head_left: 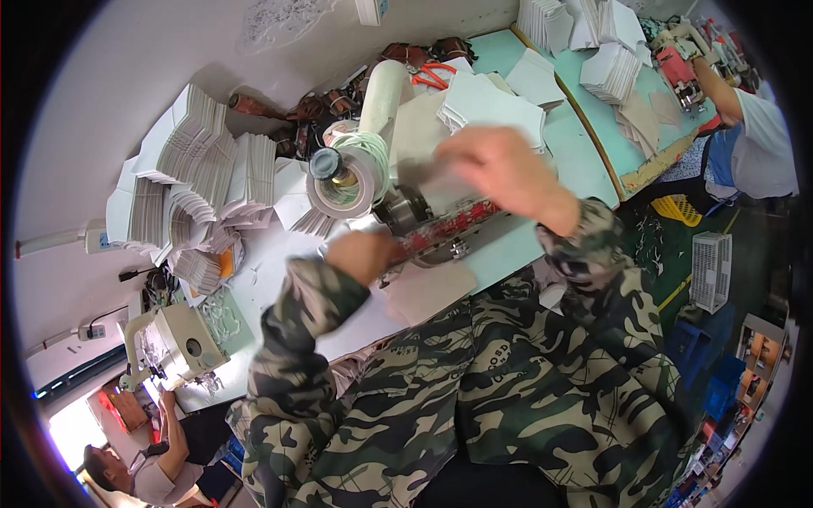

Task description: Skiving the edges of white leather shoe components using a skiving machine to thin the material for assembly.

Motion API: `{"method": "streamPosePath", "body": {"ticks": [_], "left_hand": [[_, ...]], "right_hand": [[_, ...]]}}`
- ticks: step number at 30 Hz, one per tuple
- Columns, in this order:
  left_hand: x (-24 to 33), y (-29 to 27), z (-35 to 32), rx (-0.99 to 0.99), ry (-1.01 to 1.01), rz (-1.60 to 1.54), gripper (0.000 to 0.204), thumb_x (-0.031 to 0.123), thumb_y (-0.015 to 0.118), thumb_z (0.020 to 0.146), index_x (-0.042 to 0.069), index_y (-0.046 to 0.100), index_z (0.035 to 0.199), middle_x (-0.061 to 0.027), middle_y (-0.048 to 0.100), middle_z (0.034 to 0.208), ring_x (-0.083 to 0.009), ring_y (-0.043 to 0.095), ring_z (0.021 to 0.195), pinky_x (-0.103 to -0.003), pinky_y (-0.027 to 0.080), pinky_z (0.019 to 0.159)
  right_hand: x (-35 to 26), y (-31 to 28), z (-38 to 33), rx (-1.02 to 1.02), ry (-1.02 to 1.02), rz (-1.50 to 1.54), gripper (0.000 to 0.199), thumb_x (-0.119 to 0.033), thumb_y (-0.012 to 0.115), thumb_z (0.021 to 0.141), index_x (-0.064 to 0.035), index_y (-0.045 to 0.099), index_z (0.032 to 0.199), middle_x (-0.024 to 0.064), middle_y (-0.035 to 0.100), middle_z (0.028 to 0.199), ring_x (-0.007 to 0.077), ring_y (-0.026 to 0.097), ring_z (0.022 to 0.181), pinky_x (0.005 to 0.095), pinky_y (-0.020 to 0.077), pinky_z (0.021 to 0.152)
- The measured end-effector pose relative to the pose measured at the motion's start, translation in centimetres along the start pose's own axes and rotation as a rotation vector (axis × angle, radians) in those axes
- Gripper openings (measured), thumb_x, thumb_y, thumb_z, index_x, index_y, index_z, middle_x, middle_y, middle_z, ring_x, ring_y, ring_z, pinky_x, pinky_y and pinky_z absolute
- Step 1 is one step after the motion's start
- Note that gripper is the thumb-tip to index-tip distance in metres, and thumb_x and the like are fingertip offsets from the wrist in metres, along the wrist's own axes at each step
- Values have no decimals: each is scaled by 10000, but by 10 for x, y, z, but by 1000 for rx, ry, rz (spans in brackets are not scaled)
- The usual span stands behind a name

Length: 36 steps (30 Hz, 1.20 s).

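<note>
A bench machine with a red, paint-worn bar (449,229) stands in front of me, with a beige curved post (385,97) and a coil of pale green cord (373,165) beside its round housing. My left hand (364,256) is at the left end of the red bar, its fingers hidden or blurred. Over the bar's right part, my right hand (504,173) is smeared by motion, fingers pointing left toward a blurred greyish patch; whether it holds anything is unclear. A flat pinkish-beige piece (430,292) lies below the machine at the table's near edge.
Stacks of white cut sheets (190,148) stand at the left, and more white pieces (491,106) lie behind my right hand. Orange-handled pliers (434,74) lie at the back. Co-workers sit at machines (182,343) lower left and upper right. A white crate (710,271) stands on the floor.
</note>
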<state>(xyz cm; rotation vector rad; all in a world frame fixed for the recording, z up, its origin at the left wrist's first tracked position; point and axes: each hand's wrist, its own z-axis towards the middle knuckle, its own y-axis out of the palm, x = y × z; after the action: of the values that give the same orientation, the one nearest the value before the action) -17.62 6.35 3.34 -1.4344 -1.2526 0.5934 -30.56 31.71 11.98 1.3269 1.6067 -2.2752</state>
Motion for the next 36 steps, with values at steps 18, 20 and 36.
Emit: {"method": "streamPosePath", "body": {"ticks": [18, 20, 36], "left_hand": [[58, 107, -26, 188, 126, 44, 200, 144, 554, 815, 83, 536, 1005, -73, 552, 894, -239, 646, 651, -400, 488, 523], [58, 112, -21, 66, 26, -26, 198, 150, 551, 815, 85, 547, 1002, -71, 563, 905, -241, 652, 665, -403, 495, 546], [56, 16, -26, -180, 111, -88, 141, 218, 556, 858, 88, 583, 812, -147, 608, 706, -347, 629, 633, -475, 488, 571]], "right_hand": [[0, 105, -74, -336, 247, 213, 343, -224, 706, 794, -2, 635, 1046, 149, 682, 915, 302, 672, 831, 382, 517, 736], [7, 112, -80, -343, 312, 186, 350, -237, 691, 800, 0, 630, 1051, 155, 685, 922, 310, 673, 859, 384, 516, 741], [-6, 127, -90, -207, 292, 195, 242, -213, 680, 806, -18, 652, 947, 138, 668, 800, 323, 657, 762, 429, 502, 683]]}}
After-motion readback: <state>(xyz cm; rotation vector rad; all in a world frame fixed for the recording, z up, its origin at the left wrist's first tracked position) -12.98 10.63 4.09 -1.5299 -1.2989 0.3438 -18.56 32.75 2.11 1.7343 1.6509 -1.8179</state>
